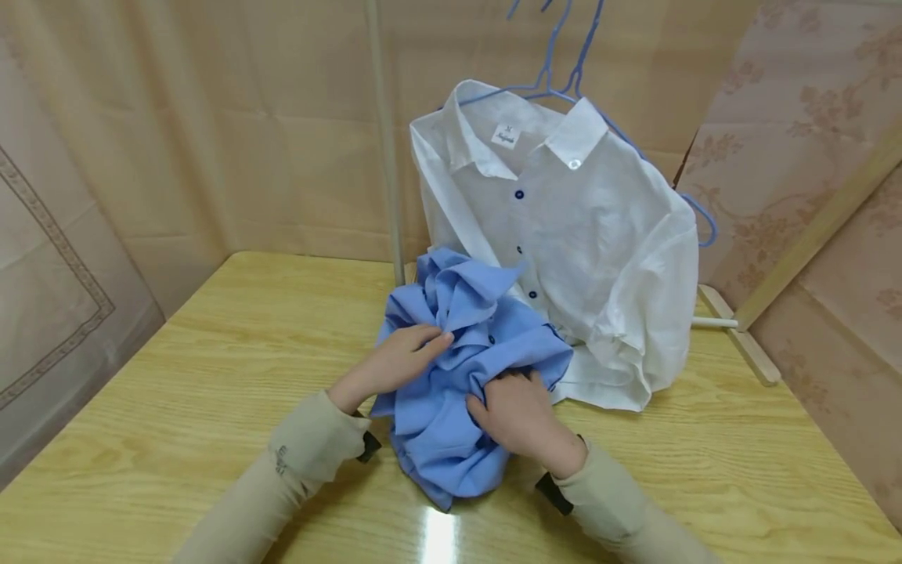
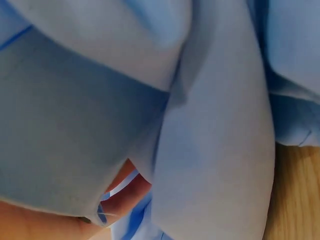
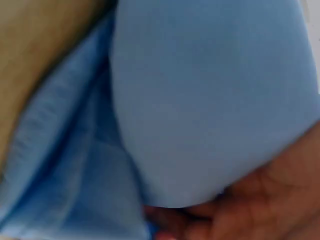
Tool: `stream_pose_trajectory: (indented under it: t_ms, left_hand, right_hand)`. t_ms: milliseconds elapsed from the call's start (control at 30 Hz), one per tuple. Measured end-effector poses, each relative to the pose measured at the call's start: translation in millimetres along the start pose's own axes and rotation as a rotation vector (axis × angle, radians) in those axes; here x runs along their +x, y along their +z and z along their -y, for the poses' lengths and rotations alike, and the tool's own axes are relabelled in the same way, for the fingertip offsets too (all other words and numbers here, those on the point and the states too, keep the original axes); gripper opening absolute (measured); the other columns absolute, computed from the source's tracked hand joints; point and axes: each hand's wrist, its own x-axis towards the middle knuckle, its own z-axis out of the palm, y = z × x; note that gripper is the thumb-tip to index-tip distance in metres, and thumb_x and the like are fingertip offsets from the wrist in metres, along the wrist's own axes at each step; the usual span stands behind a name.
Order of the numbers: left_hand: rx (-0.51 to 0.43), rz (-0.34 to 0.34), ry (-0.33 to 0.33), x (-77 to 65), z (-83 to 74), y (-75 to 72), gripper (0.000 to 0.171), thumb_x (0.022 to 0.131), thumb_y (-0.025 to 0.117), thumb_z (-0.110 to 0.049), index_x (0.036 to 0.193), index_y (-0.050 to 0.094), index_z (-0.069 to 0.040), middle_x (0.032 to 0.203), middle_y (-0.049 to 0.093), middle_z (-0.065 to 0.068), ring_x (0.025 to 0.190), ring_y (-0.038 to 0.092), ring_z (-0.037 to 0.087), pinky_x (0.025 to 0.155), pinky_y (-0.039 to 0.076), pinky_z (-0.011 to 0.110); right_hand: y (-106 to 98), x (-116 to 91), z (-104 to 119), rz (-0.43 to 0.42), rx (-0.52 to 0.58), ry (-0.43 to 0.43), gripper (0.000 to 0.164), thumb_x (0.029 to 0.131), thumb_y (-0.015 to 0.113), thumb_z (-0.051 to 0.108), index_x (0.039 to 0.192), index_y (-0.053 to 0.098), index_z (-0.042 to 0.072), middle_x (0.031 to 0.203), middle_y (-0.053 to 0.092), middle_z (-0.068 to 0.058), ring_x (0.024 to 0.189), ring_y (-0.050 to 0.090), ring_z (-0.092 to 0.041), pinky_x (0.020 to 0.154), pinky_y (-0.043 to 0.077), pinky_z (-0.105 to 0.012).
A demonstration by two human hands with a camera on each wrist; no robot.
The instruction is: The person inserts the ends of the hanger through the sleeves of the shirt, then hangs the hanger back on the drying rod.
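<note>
A crumpled blue shirt with dark buttons lies bunched on the table, partly in front of a white shirt. On its left side my left hand holds a fold, thumb and forefinger showing on top. My right hand grips the cloth at the right, its fingertips tucked beneath a fold. Blue cloth fills most of the left wrist view and hides much of that hand. In the right wrist view, curled fingers show under the edge of the blue cloth, slightly blurred.
The white shirt hangs on a blue wire hanger, its hem reaching the wooden table. More hanger hooks show above. A pale upright pole stands behind, and a wooden stand foot is at the right. Curtains surround the table.
</note>
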Motion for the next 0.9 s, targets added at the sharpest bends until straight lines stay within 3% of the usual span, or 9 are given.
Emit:
stream_pose_trajectory:
  t_ms: [67, 200, 300, 400, 500, 600, 733, 800, 900]
  left_hand:
    - [-0.018, -0.012, -0.006, 0.5, 1.2, -0.6, 0.043, 0.088, 0.03, -0.047, 0.066, 0.044, -0.013, 0.059, 0.035, -0.002, 0.054, 0.038, 0.012, 0.054, 0.033, 0.025]
    - [-0.034, -0.04, -0.014, -0.4, 1.6, -3.9, 0.045, 0.087, 0.031, -0.05, 0.066, 0.046, -0.013, 0.057, 0.033, -0.003, 0.052, 0.037, 0.012, 0.052, 0.033, 0.025]
    - [-0.04, -0.067, -0.03, -1.5, 1.9, -7.4, 0.045, 0.086, 0.031, -0.051, 0.068, 0.049, -0.015, 0.059, 0.036, -0.003, 0.056, 0.041, 0.012, 0.054, 0.034, 0.026]
    - [-0.056, -0.102, -0.076, -1.2, 3.6, -10.3, 0.045, 0.089, 0.028, -0.046, 0.067, 0.048, -0.013, 0.064, 0.043, -0.001, 0.064, 0.045, 0.014, 0.06, 0.036, 0.027]
    - [-0.047, -0.113, -0.115, 1.7, 8.9, -10.9, 0.037, 0.092, 0.032, -0.033, 0.069, 0.051, -0.012, 0.07, 0.05, 0.0, 0.069, 0.047, 0.014, 0.063, 0.037, 0.028]
    - [-0.017, -0.095, -0.128, 4.8, 15.6, -8.9, 0.022, 0.088, 0.045, -0.023, 0.076, 0.058, -0.01, 0.073, 0.055, 0.0, 0.067, 0.049, 0.013, 0.063, 0.039, 0.027]
    - [0.03, -0.083, -0.125, 5.9, 17.8, -4.5, 0.011, 0.081, 0.055, -0.02, 0.083, 0.061, -0.012, 0.075, 0.058, -0.002, 0.068, 0.05, 0.011, 0.063, 0.04, 0.026]
    - [0.042, -0.092, -0.116, 6.3, 16.1, -1.3, 0.009, 0.079, 0.056, -0.021, 0.081, 0.061, -0.013, 0.074, 0.057, -0.002, 0.067, 0.05, 0.011, 0.062, 0.04, 0.025]
    - [0.045, -0.129, -0.097, 7.0, 11.1, 3.6, 0.007, 0.078, 0.058, -0.019, 0.075, 0.06, -0.013, 0.071, 0.055, -0.002, 0.064, 0.048, 0.012, 0.06, 0.038, 0.026]
  right_hand:
    - [-4.6, -1.7, 0.7, 0.055, -0.042, -0.002, 0.043, 0.084, 0.044, 0.04, 0.052, 0.049, 0.012, 0.055, 0.046, -0.004, 0.059, 0.048, -0.022, 0.052, 0.032, -0.035]
    - [-21.1, -4.8, 2.0, 0.176, -0.037, 0.044, 0.049, 0.084, 0.04, 0.049, 0.087, 0.06, 0.004, 0.083, 0.057, -0.01, 0.081, 0.052, -0.026, 0.065, 0.037, -0.039]
    - [-39.1, -6.6, -0.2, 0.185, -0.032, 0.054, 0.052, 0.084, 0.038, 0.052, 0.097, 0.058, 0.005, 0.089, 0.058, -0.008, 0.085, 0.053, -0.025, 0.069, 0.038, -0.04]
    - [-55.7, -5.4, -6.4, 0.104, -0.022, 0.035, 0.043, 0.085, 0.038, 0.049, 0.078, 0.057, 0.011, 0.07, 0.055, -0.001, 0.066, 0.053, -0.02, 0.06, 0.038, -0.035]
    - [-65.9, 1.5, -14.4, -0.044, 0.051, 0.046, 0.039, 0.086, 0.04, 0.043, 0.059, 0.046, 0.016, 0.051, 0.042, 0.004, 0.046, 0.042, -0.014, 0.046, 0.033, -0.03]
    - [-68.6, 13.1, -21.3, -0.257, 0.118, 0.04, 0.034, 0.086, 0.044, 0.037, 0.06, 0.047, 0.015, 0.053, 0.043, 0.002, 0.046, 0.04, -0.015, 0.043, 0.031, -0.029]
    - [-63.4, 32.4, -28.6, -0.45, 0.147, -0.041, 0.033, 0.084, 0.049, 0.034, 0.097, 0.055, 0.005, 0.093, 0.054, -0.01, 0.079, 0.052, -0.026, 0.064, 0.041, -0.039]
    - [-59.0, 41.0, -31.0, -0.457, 0.159, -0.073, 0.045, 0.084, 0.05, 0.035, 0.116, 0.046, 0.004, 0.116, 0.045, -0.014, 0.102, 0.045, -0.031, 0.076, 0.037, -0.046]
    - [-53.1, 49.5, -32.1, -0.436, 0.178, -0.071, 0.052, 0.083, 0.049, 0.036, 0.125, 0.04, 0.007, 0.131, 0.031, -0.016, 0.119, 0.029, -0.031, 0.084, 0.031, -0.052]
